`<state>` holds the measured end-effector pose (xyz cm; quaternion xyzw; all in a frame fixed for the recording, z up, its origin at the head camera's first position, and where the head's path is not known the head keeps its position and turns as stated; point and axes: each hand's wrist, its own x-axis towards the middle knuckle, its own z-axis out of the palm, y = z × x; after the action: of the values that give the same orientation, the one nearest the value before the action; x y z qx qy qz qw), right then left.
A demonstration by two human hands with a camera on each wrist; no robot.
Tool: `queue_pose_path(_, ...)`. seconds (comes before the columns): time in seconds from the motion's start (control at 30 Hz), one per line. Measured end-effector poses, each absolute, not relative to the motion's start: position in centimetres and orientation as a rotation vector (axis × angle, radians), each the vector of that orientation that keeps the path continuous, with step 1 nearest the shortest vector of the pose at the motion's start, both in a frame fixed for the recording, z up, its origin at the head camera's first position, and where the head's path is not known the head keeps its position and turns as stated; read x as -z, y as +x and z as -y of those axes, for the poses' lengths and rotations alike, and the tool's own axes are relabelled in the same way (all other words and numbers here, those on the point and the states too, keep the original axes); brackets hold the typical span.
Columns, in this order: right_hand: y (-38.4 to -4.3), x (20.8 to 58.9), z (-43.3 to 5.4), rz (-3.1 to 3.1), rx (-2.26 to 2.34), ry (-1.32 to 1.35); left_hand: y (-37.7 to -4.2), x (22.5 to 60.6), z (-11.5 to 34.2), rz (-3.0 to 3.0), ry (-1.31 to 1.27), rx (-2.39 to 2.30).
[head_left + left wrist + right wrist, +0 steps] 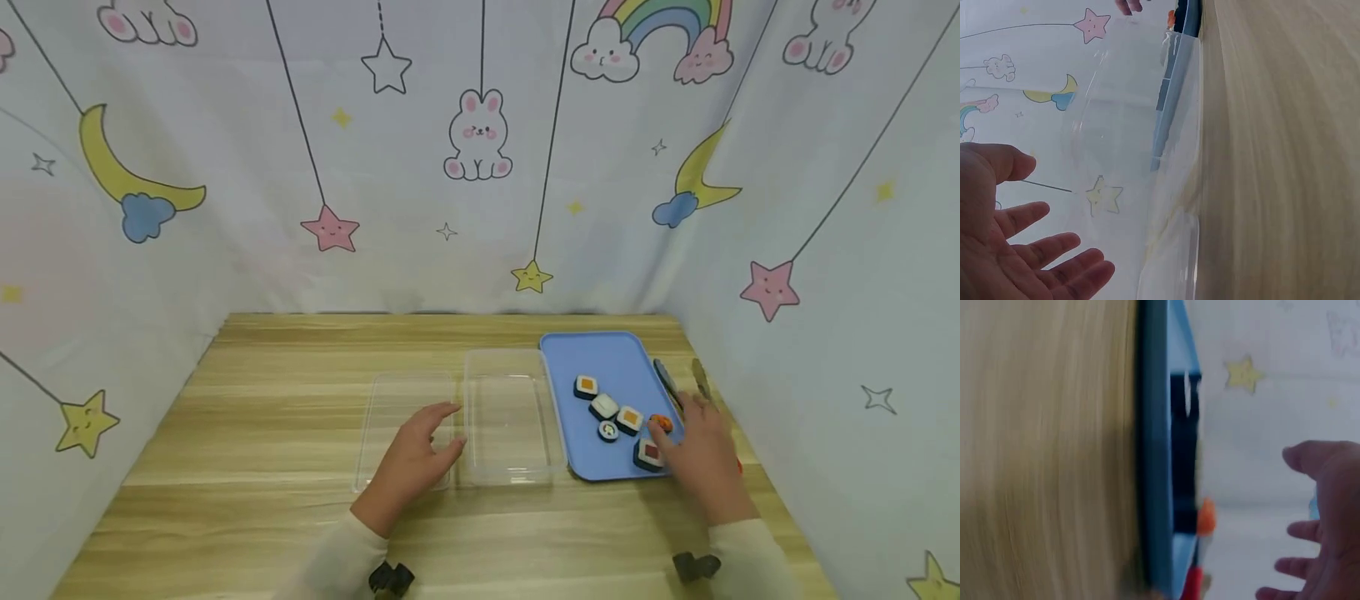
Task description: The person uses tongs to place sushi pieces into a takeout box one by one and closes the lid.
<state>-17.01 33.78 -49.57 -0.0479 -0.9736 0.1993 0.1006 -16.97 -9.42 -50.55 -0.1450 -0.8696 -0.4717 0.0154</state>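
The person wears long, plain, off-white sleeves: the left sleeve (341, 550) and the right sleeve (750, 557) match, and each leaves the hand uncovered. A small, black, angular block (390, 577) sits at the left one's inner edge, and a similar dark, lobed piece (696, 566) at the right one's. The left hand (417, 457) and right hand (699, 450) are bare.

White draped backdrop (405, 283), printed rainbow (666, 20), dangling stars (330, 230), moons (108, 165), rabbits (478, 150), pale wood-grain tabletop (292, 354), soft light
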Motion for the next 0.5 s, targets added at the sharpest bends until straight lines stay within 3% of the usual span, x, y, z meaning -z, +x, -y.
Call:
queue_pose_path(0.23, -17.8, 51.0, -39.3, 2.878, -0.693, -0.511, -17.5, 51.5, 8.4, 2.663, -0.414, 1.784)
queue_pose_path(0.5, -18.5, 51.6, -40.5, 2.933, -0.705, -0.561, -17.6, 52.5, 7.9, 2.594, -0.372, 1.910)
